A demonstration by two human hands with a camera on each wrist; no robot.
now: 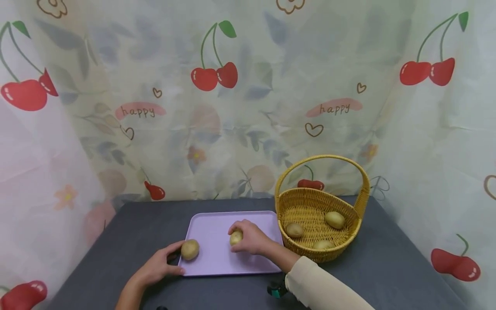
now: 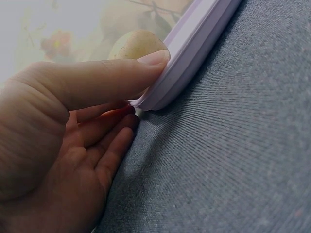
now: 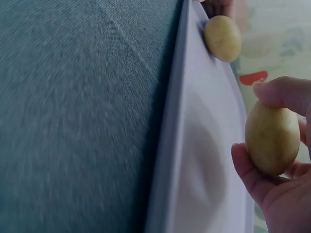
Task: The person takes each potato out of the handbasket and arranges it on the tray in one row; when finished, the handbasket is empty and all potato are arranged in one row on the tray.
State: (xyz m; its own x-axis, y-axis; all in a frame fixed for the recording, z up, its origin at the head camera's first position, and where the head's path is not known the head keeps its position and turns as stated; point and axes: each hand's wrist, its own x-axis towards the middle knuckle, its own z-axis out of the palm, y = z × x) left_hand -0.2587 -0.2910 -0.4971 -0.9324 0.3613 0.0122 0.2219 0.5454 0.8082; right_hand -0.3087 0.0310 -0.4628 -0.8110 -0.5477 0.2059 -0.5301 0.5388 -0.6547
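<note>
A light purple tray [image 1: 217, 267] lies on the dark cloth. My left hand [image 1: 158, 263] grips its near left corner, thumb on the rim and fingers along the left side. In the left wrist view the thumb of the left hand [image 2: 92, 87] presses the tray's edge [image 2: 180, 80]. Beside those fingers, a potato [image 1: 190, 249] rests on the tray's left part. My right hand [image 1: 252, 238] holds another potato [image 3: 272, 138] between thumb and fingers, just above the middle of the tray. Its shadow falls on the tray surface in the right wrist view.
A yellow wicker basket [image 1: 284, 200] with a tall arched handle stands to the right, by the tray's right edge. Inside are potatoes, among them one potato [image 1: 335, 220] at the right. A patterned curtain [image 1: 248, 103] hangs behind and on both sides of the table [image 1: 147, 215].
</note>
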